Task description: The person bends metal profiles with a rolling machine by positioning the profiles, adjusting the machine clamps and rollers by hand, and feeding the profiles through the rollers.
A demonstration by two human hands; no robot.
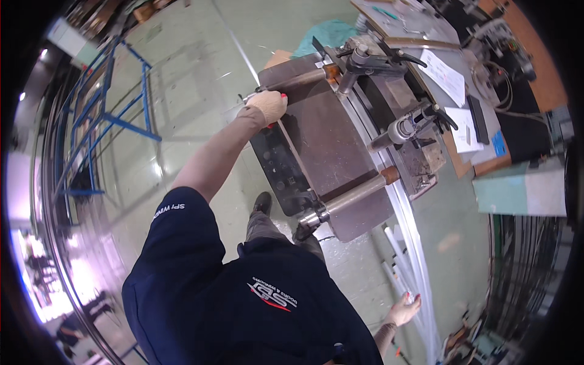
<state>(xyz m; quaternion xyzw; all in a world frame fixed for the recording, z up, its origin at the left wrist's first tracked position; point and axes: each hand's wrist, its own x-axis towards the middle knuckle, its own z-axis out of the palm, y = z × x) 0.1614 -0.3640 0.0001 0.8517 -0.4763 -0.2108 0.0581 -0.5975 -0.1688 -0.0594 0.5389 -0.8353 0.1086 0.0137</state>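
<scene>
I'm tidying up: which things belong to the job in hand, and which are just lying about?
Likely in use:
clamping machine, at the left hand
long pale profile, near the right hand

Apparently lying about:
papers
teal cloth
blue metal stand

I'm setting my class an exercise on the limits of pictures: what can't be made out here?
Head view:
- What the left hand touches underneath: hidden by the hand itself.
- Whether the right hand touches the pale profiles: its fingers overlap them, hiding any contact.
- The profiles' near ends: cut off by the lower edge.
- Print on the white papers: too small.
</scene>
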